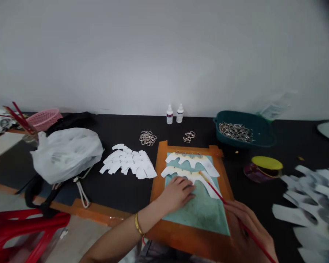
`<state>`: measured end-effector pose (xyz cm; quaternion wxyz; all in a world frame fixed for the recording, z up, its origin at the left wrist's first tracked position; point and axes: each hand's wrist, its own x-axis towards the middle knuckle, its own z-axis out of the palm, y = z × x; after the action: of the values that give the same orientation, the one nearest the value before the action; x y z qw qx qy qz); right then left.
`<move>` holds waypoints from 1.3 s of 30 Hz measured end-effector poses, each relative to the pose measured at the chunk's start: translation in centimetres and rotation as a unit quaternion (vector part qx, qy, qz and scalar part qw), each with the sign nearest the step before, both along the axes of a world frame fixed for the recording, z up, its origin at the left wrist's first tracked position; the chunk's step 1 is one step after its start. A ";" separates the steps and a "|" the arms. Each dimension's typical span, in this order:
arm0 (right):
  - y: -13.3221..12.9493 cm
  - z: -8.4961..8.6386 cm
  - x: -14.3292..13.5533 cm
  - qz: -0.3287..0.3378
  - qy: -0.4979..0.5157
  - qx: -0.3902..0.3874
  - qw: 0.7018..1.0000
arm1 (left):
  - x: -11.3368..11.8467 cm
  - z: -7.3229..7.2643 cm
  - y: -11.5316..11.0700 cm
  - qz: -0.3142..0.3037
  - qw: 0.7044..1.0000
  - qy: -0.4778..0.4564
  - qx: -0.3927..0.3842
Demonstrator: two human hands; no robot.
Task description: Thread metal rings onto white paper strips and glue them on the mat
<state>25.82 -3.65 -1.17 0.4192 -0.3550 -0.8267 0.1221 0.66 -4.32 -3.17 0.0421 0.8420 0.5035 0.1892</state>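
Right fingers [237, 208] hold a red brush [216, 191], left fingers [182, 182] touch a white cutout [192, 176]

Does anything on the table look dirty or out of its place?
Yes, slightly: the green mat has dark smudges on its lower part, and a small yellowish crumb lies loose in front of the basin.
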 end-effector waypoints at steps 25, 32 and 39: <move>0.3 -0.2 0.8 -0.014 -0.001 0.010 1.000 | -11.5 10.2 -2.5 0.249 0.956 0.087 0.128; 0.2 0.1 1.1 0.000 0.012 0.021 1.000 | -27.7 10.3 -6.2 0.564 0.806 0.178 0.028; 0.3 0.6 1.2 0.002 -0.005 0.028 1.000 | -29.8 6.4 -9.3 0.517 0.826 0.216 -0.069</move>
<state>27.04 -3.36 -0.61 0.4241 -0.3423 -0.8327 0.0982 -29.13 -13.60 3.27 -0.1136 0.4730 0.8729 -0.0385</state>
